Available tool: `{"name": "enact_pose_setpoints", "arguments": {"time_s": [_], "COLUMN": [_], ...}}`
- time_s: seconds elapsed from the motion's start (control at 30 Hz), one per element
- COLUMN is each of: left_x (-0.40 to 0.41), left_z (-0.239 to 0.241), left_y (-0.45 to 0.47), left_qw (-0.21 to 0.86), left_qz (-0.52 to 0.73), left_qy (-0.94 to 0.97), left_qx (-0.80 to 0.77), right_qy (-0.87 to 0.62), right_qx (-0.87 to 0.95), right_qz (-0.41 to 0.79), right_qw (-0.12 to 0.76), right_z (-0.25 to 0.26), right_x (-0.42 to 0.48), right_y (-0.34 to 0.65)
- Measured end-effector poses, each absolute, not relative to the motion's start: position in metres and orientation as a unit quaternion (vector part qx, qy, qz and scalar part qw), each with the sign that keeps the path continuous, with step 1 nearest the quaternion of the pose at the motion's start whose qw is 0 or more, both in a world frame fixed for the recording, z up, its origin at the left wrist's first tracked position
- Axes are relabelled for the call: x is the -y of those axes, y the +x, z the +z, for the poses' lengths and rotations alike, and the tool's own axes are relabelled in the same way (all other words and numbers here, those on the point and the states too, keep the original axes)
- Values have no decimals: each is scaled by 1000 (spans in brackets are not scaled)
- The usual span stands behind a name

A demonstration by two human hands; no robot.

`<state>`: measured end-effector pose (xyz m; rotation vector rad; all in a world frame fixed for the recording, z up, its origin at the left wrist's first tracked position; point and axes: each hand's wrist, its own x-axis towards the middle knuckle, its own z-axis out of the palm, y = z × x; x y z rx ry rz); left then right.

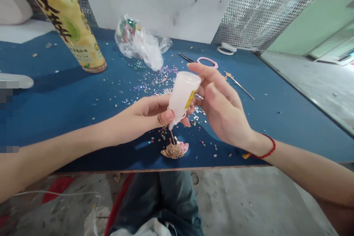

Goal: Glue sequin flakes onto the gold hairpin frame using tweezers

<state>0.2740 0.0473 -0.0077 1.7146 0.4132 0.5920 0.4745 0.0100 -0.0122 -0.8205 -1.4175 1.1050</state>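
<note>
My left hand [151,112] is closed round the lower part of a white squeeze bottle [181,90], its thumb in front near the neck. The bottle is tilted nozzle down and has a yellow label. My right hand [221,103] is beside the bottle's right side, fingers apart, with the index fingertip close to its upturned base. I cannot tell whether those fingers touch it. Under the nozzle is a gold, glittery fan-shaped hairpin ornament [175,149], near the table's front edge. Its thin stem rises towards the nozzle; whether my left hand also holds the stem is hidden.
Loose sequins [163,79] are scattered over the blue table [110,97]. Behind them are a crumpled clear plastic bag [146,46], a pink-handled tool [207,62] and white tape rolls [227,48]. A metal hairpin [240,85] lies right; a yellow drink bottle [66,22] stands left.
</note>
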Motion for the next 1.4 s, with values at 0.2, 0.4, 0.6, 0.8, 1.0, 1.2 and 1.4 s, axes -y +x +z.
{"name": "enact_pose_setpoints", "arguments": {"time_s": [0.2, 0.4, 0.6, 0.8, 1.0, 1.2, 1.4], "left_x": [-48, -51, -54, -55, -56, -55, -53], "left_z": [-12, -15, -17, -18, -15, -14, -10], "left_y": [270, 270, 269, 270, 271, 272, 273], "left_qw": [642, 637, 638, 647, 639, 628, 624], "left_qz": [272, 288, 294, 303, 311, 328, 337], "left_qy": [694, 690, 688, 671, 671, 667, 656], "left_qx": [-179, -189, -183, -200, -209, -233, -257], "right_qy": [-316, -291, -321, -322, -293, -312, -290], "right_qx": [643, 625, 640, 637, 636, 626, 635], "right_qz": [404, 461, 439, 441, 489, 474, 490], "right_qw": [569, 559, 543, 545, 521, 534, 522], "right_z": [-4, -2, -7, -8, -5, -4, -6], "right_x": [-12, -12, -16, -18, -15, -13, -13], "right_y": [478, 479, 481, 482, 483, 482, 482]}}
